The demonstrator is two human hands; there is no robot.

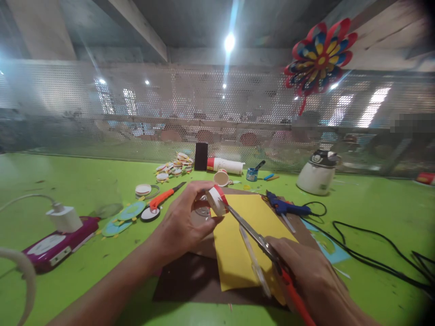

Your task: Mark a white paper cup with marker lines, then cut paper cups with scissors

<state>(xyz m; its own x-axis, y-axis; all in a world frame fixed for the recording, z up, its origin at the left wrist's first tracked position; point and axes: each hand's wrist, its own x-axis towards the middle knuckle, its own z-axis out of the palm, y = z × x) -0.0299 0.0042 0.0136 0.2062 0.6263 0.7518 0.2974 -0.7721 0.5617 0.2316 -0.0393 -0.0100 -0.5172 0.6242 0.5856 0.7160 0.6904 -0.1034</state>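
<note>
"What does the left hand [185,217] have?"

"A white cup end [216,202] with a red rim, pinched between thumb and curled fingers above yellow paper [238,267] and brown card [190,280]."

"And the right hand [306,267]?"

"It is wrapped around the red handles of scissors [253,233], whose blades reach the cup end's rim."

"What surrounds them on the green worktop [374,199]?"

"An orange cutter [163,198] lies at left, near blue discs [132,210]; a glue gun [288,207] rests right of the paper. Behind, a phone [201,156] stands upright beside toppled cups [231,166], with a kettle [316,176] farther right."
</note>
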